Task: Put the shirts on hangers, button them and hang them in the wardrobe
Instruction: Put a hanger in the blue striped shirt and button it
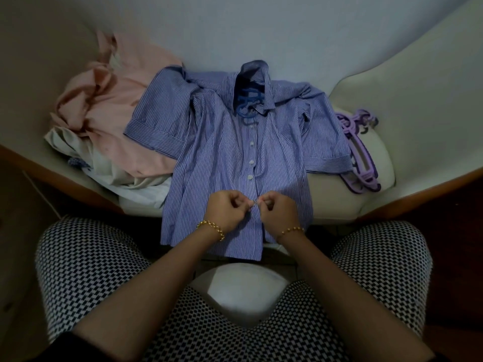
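A blue-and-white striped short-sleeved shirt [222, 142] lies flat on the pale seat in front of me, collar away from me. A blue hanger [247, 100] sits inside its collar. Several white buttons down the front placket are fastened. My left hand [226, 211] and my right hand [278, 210] meet low on the placket, each pinching an edge of the striped shirt around a small button between the fingertips. The hem hangs over the seat's front edge toward my knees.
A heap of pink [115, 111] and cream shirts [86, 158] lies left of the striped one. Several purple hangers [362, 158] are stacked at the right. The seat [324, 194] has wooden arms on both sides. My legs in checked trousers fill the foreground.
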